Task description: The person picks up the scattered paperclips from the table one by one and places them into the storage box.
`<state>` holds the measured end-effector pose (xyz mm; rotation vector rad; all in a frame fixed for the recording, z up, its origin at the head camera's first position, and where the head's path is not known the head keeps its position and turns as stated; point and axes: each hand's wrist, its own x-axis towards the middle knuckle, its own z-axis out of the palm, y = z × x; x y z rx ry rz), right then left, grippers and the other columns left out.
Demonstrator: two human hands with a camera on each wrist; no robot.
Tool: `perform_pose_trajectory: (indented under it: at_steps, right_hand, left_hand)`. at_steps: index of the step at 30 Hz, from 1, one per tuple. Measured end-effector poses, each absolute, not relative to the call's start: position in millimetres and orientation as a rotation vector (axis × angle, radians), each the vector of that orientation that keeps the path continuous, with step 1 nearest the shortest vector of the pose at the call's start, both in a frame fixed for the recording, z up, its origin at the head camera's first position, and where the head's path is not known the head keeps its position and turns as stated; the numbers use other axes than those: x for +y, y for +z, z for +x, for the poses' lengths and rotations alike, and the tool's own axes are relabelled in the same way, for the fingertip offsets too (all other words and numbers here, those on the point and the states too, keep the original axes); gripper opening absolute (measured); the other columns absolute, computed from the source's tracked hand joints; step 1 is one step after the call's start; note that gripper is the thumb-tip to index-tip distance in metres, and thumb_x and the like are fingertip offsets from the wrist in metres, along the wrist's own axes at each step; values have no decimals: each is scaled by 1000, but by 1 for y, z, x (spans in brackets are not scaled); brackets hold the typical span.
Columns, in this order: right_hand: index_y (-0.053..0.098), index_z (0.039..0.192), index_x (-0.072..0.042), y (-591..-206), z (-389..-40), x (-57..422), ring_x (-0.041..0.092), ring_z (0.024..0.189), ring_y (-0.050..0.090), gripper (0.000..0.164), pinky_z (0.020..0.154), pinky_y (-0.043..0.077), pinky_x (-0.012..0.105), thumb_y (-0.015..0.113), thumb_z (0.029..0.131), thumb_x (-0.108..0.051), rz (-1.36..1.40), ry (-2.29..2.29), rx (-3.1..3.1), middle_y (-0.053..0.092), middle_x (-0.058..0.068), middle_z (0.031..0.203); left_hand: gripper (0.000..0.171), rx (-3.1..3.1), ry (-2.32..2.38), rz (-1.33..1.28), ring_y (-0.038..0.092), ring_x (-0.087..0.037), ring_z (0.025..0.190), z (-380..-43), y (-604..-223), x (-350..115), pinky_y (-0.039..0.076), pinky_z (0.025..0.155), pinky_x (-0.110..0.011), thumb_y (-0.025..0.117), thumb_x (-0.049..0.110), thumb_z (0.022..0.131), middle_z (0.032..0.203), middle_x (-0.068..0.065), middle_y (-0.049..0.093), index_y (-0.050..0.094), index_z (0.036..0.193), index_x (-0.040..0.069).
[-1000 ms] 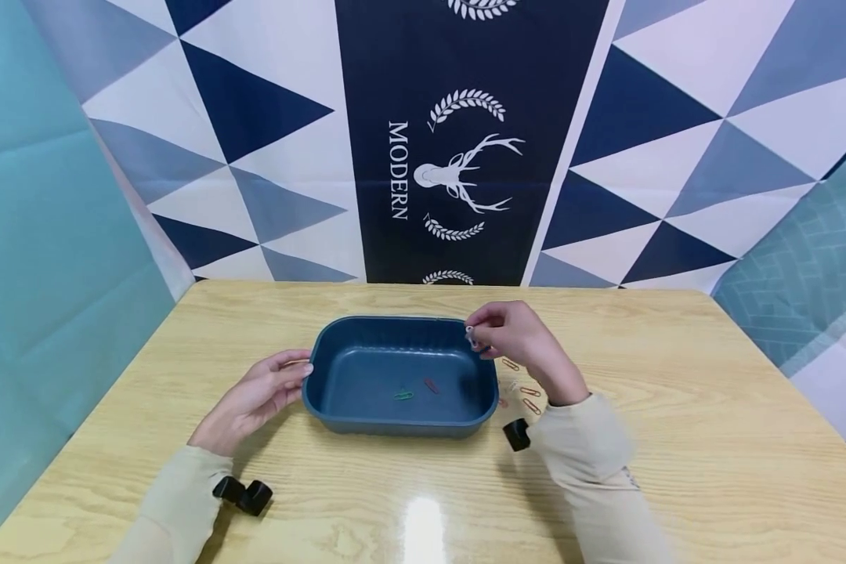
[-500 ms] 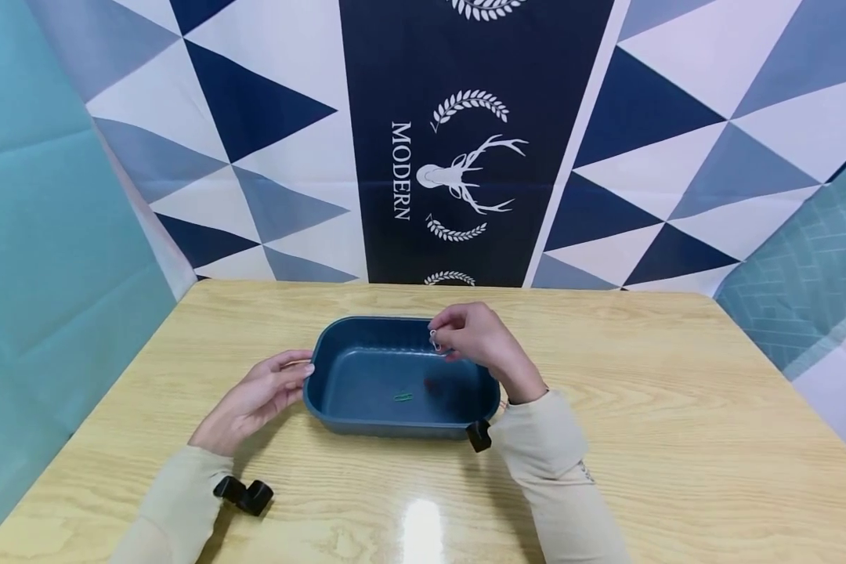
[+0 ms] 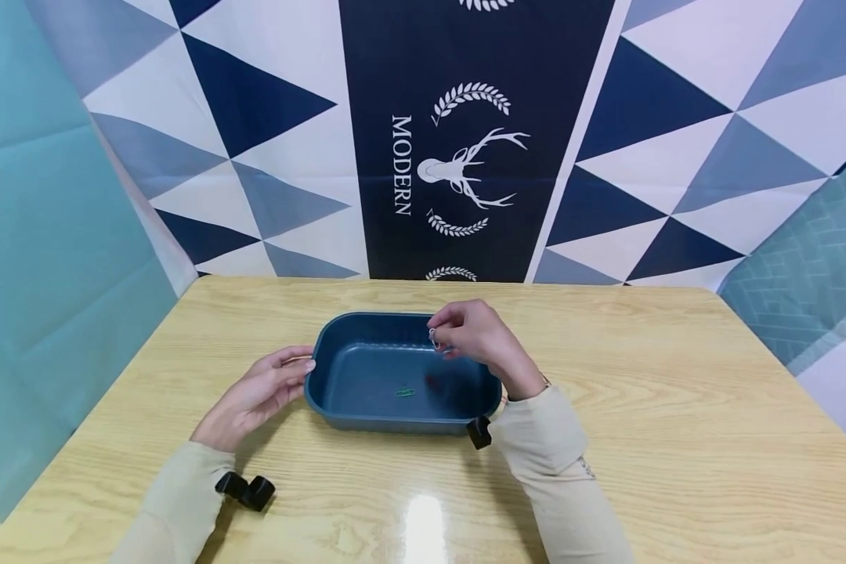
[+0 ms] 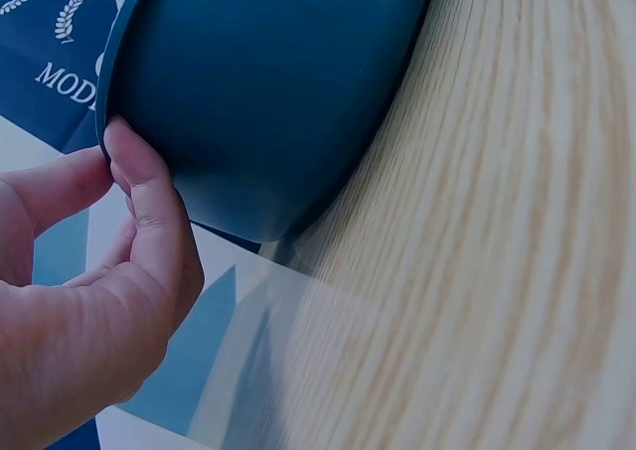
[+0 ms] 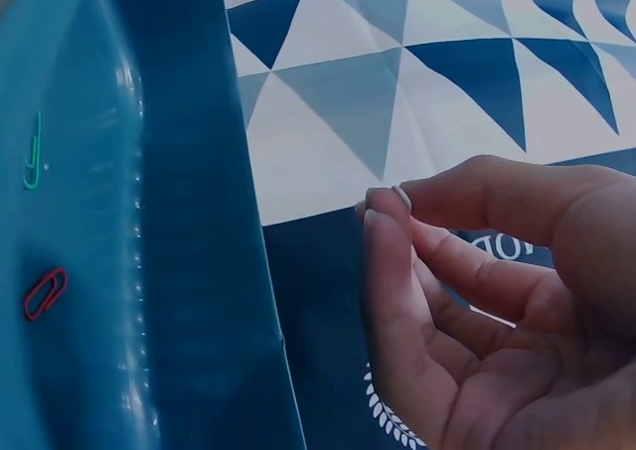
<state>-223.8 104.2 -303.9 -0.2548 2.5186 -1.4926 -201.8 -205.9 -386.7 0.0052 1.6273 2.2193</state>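
A dark blue plastic basin [image 3: 366, 419] stands on the wooden table. My left hand [image 3: 259, 394] pinches its left rim between thumb and finger, which the left wrist view shows close up. Over the right part of the basin, my right hand [image 3: 481, 338] holds a white paper clip [image 3: 434, 338] between thumb and fingertips. Only a small piece of that clip shows in the right wrist view. On the basin floor lie a green paper clip [image 3: 405, 392] and a red paper clip [image 5: 45, 293], the red one dim under my right hand in the head view.
Beside the basin's right end, bits of reddish paper clips [image 3: 505, 400] show, mostly hidden by my right wrist. A patterned cloth [image 3: 282, 141] hangs behind the far edge of the table [image 3: 677, 407].
My right hand has moved left with the white paper clip, from the basin's right corner to above its inside, and then stayed there. My left hand keeps its place on the rim.
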Motion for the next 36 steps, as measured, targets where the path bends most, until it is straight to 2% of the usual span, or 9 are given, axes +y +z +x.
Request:
perform_pose_trajectory:
  at_steps: [3,9,12,18,29,36]
  right_hand:
    - [66,102,6,-303,-224,103,34,82,65,13,73,58,41,62,92,-2,-261,-1462,2528,67,19,89]
    - [67,105,7,-303,-225,103,21,72,64,17,74,57,39,62,93,-3,-243,-1424,2548,67,17,90]
    - [68,106,6,-303,-226,103,19,71,64,17,75,57,39,61,93,-4,-242,-1417,2565,67,15,90]
    - [68,109,6,-303,-225,103,19,72,63,19,75,57,38,61,95,-6,-254,-1388,2576,67,19,96]
    - [68,110,5,-307,-225,102,26,77,65,20,76,57,39,62,94,-5,-267,-1369,2591,67,16,93]
    - [67,111,5,-308,-225,103,23,75,64,21,75,57,36,62,94,-6,-278,-1343,2607,67,14,90]
  left_hand:
    - [47,1634,2213,11,60,-12,89,-202,-386,-205,52,81,-23,54,5,99,107,-8,57,30,138,-7]
    - [43,1640,2212,13,60,-12,87,-204,-385,-204,52,79,-23,51,2,100,104,-7,58,31,137,-8]
    - [42,1643,2217,27,60,-12,86,-205,-385,-204,52,79,-23,50,2,100,104,-7,58,31,136,-8]
    - [44,1634,2219,-5,61,-12,87,-202,-384,-204,53,80,-23,53,4,100,104,-7,59,32,137,-7]
    - [46,1645,2212,15,61,-12,89,-200,-387,-206,52,81,-24,52,4,100,106,-7,58,29,139,-8]
    - [45,1639,2217,29,61,-13,88,-201,-388,-206,52,81,-24,52,4,100,105,-7,58,31,137,-9]
